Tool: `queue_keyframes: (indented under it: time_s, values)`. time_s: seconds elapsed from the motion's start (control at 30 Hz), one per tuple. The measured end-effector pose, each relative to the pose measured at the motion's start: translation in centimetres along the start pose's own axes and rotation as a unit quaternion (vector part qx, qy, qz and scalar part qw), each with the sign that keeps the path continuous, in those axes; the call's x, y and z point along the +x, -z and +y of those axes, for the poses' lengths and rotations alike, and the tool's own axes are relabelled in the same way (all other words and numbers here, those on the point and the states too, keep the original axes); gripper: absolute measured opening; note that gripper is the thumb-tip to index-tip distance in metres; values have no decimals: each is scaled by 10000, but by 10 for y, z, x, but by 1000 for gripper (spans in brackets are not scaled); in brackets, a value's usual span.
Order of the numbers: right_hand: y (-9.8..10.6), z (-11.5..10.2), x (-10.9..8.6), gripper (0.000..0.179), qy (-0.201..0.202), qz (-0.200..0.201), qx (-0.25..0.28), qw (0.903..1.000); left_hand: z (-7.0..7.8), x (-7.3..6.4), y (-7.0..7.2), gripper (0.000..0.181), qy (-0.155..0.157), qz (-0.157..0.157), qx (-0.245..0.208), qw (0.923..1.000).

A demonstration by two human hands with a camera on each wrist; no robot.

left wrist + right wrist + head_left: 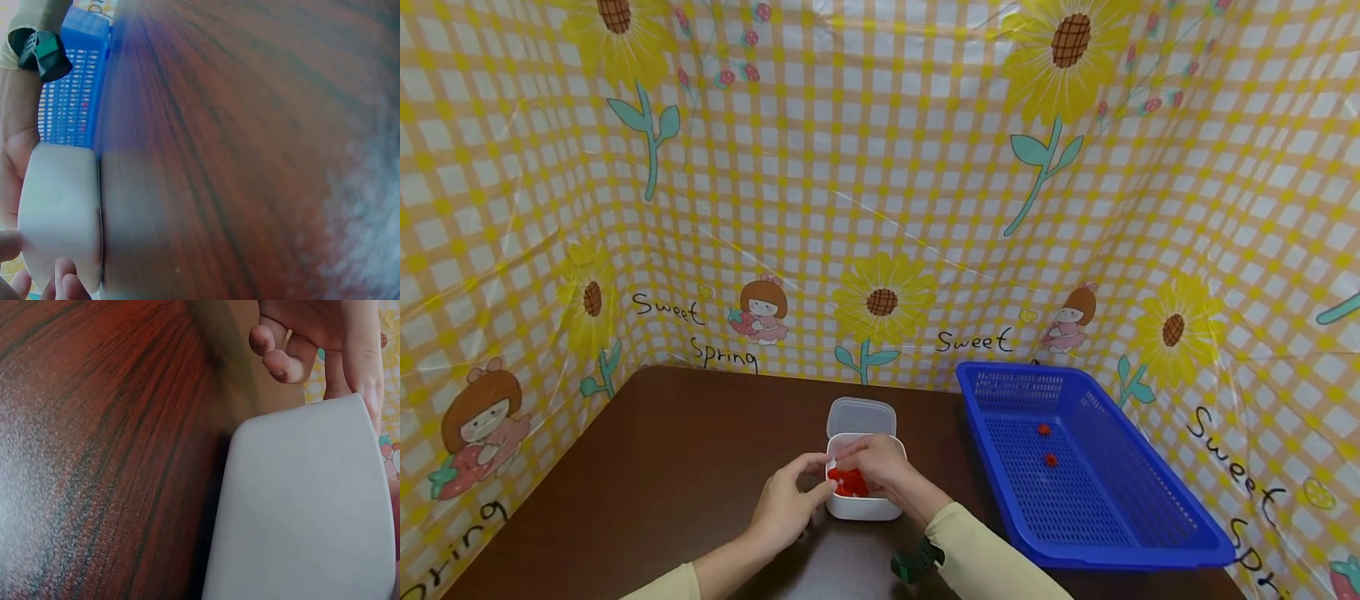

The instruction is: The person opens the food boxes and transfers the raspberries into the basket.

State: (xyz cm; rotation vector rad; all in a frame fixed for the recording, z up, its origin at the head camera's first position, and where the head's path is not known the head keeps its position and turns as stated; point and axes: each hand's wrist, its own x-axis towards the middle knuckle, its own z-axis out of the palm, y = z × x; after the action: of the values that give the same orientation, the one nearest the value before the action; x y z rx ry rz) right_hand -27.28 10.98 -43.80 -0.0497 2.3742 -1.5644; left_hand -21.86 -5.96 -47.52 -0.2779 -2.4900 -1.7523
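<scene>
Facing upward, white box (pixel 861 509), apparently longest crosswise, left hand (pixel 784 502) spread, right hand (pixel 882 462), grip unclear

Screened booth (pixel 1240 208): sunflower sheeting (pixel 797 200) around dark table (pixel 700 467)

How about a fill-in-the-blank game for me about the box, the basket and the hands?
1. The basket is coloured ____.
2. You can count ____ small pieces in the basket.
3. The pieces in the box are coloured ____.
4. The hand farther from the basket is the person's ____ one.

Missing words: blue; two; red; left.
</scene>
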Motion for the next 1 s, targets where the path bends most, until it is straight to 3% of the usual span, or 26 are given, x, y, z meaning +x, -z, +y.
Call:
queue_keyframes:
  time_s: [0.57,1.0]
  values:
    - [-2,2,3,12,172,82,-692,9974,3,-1,2,34,39,-7,-12,10000]
    - [-6,3,3,5,479,54,-1441,9884,2,0,2,35,3,20,83,10000]
